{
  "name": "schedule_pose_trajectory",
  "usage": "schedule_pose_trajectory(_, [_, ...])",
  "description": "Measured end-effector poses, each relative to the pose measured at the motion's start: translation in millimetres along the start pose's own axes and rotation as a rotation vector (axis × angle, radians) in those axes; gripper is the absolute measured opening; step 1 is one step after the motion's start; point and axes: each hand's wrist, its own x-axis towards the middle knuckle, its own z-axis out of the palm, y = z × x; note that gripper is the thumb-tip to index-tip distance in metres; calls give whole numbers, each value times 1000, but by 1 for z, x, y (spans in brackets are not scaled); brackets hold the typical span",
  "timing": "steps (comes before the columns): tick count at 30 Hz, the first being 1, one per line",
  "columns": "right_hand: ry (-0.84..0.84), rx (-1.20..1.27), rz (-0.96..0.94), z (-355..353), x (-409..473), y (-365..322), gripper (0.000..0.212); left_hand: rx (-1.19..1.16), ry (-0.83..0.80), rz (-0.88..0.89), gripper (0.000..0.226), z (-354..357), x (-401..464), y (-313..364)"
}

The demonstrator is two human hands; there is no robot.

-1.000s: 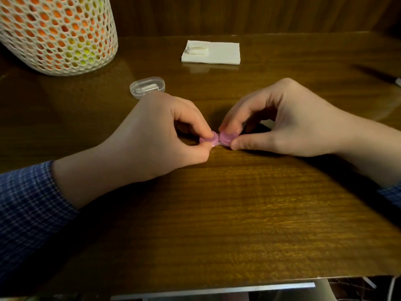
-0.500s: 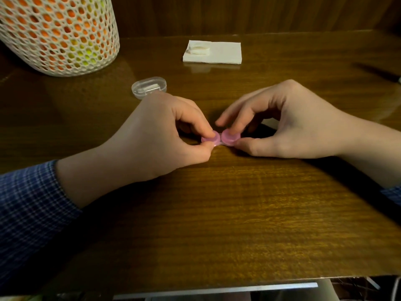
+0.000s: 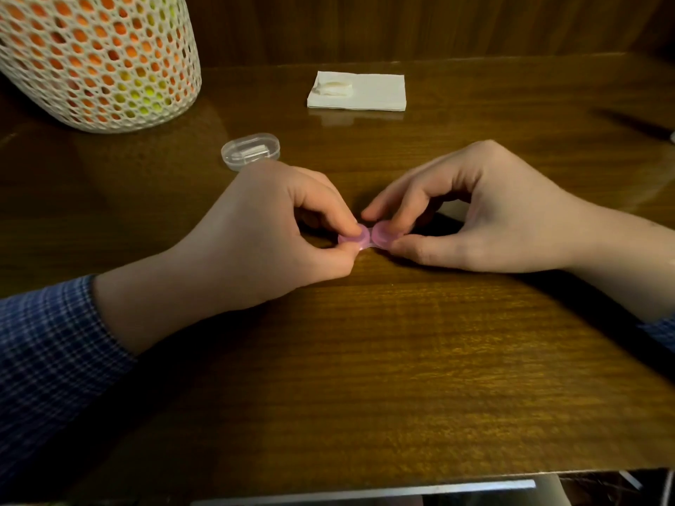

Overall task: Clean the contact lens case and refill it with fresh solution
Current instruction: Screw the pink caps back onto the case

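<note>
At the middle of the wooden table (image 3: pixel 401 378) lies the pink contact lens case (image 3: pixel 370 238), two round lidded wells joined side by side, both caps on, so whatever is inside them cannot be made out. The left hand (image 3: pixel 255 239) comes in from eight o'clock and pinches the left well between thumb and curled forefinger; the right hand (image 3: pixel 485 213) comes in from three o'clock and pinches the right well the same way, thumb along the near edge and fingertips bent down onto the cap. Both hands rest their heels on the wood, and the case sits low between them, at or just above the tabletop. Just beyond the left hand, toward eleven o'clock, is a small clear plastic box (image 3: pixel 251 150) with its lid shut and something pale and oblong inside, too small to tell what. Farther off at ten o'clock stands a tall white mesh holder (image 3: pixel 98 60), its holes showing orange and yellow-green inside. At twelve o'clock, near the back panel, a folded white napkin (image 3: pixel 369 92) lies flat with a small crumpled white wad on its left end. Blue checked sleeves cover both forearms.
</note>
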Motion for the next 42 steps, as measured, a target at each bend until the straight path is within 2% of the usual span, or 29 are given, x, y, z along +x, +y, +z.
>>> schedule_pose_trajectory(12, [13,-13,-2,4,1,0,14,3,5,12,15,0,0,0])
schedule_pose_trajectory(19, [-39,21,3,-2,-1,0,14,-4,9,12,16,0,0,-1])
schedule_pose_trajectory(29, [7,-21,19,5,1,1,14,6,7,17,15,0,0,-1])
schedule_pose_trajectory(35, [-3,-3,81,2,1,0,35,-4,10,25,15,0,-1,-1])
schedule_pose_trajectory(38, [-53,-101,70,5,3,-2,31,-8,5,25,15,0,0,-2])
schedule_pose_trajectory(42, [-11,-141,76,8,5,-3,31,3,2,27,15,0,0,-2])
